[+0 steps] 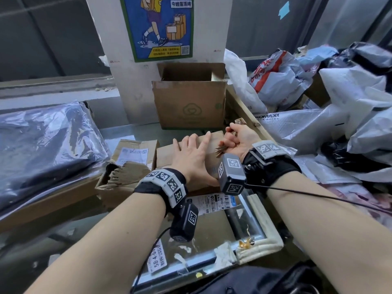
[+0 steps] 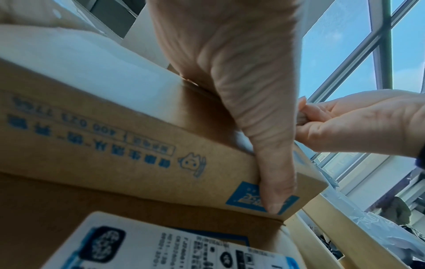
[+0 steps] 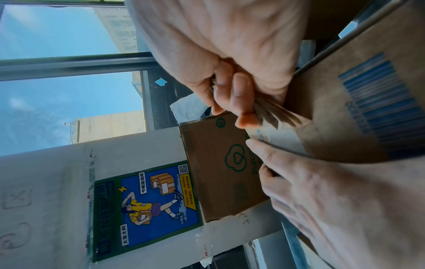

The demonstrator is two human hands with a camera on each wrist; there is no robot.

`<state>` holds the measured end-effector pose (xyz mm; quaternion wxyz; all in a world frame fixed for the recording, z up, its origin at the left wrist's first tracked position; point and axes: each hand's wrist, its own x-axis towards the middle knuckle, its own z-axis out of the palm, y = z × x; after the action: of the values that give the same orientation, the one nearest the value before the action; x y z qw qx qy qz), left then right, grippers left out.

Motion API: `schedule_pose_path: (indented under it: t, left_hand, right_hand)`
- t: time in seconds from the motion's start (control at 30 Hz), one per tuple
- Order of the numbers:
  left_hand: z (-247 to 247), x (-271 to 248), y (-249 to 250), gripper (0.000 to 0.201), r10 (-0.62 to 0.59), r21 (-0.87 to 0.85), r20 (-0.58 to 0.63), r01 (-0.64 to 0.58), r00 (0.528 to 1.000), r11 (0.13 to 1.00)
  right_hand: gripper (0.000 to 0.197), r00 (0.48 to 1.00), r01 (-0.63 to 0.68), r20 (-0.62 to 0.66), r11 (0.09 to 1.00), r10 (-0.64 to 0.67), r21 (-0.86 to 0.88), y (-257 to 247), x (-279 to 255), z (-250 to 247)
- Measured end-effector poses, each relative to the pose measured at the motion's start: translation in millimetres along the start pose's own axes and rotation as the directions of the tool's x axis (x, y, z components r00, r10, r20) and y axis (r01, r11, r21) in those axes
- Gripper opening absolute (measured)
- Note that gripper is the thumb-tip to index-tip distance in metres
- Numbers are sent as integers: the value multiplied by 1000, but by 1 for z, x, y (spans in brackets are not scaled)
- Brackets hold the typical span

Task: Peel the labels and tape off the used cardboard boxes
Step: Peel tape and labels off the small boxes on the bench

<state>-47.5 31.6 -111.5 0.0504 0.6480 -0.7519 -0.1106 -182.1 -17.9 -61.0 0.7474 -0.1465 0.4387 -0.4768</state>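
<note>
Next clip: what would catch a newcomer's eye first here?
Centre of the head view: the left hand pressed flat on a small cardboard box, while the right hand pulls a strip of tape off it. Behind stands an open empty carton under a bright blue poster, with a heap of plastic mailer bags to the right.

Behind: open carton (image 1: 191, 102) stood near.
Right: heaped plastic bags (image 1: 331, 115) blocked.
Left: torn box (image 1: 125, 166), wrapped bundle (image 1: 46, 145).
Near bench (image 1: 212, 234): passable.

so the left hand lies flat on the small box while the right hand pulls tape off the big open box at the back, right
Not quite. The right hand pulls the tape off the same small box that the left hand lies flat on, not the big open box. The right wrist view shows it.
</note>
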Motion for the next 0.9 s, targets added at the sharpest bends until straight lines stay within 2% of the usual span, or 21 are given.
schedule_pose_path:
  t: [0.27,0.47,0.63,0.9]
  left_hand:
    - [-7,-4,-9,133,54,-40,-20,-54,998,998]
    - [-13,-1,-9,137,103,11,-81,-103,991,995]
    - [-29,2,-14,141,174,84,-171,-162,970,983]
    - [-59,6,-26,144,264,155,-278,-228,924,961]
  right_hand:
    - [35,1000,-12,-14,994,13,108,3,-14,8]
    - [36,1000,3,-29,993,1,121,-2,-27,9]
    - [39,999,0,46,993,-5,117,-8,-39,17]
    - [39,988,76,128,995,-84,68,-14,-59,40]
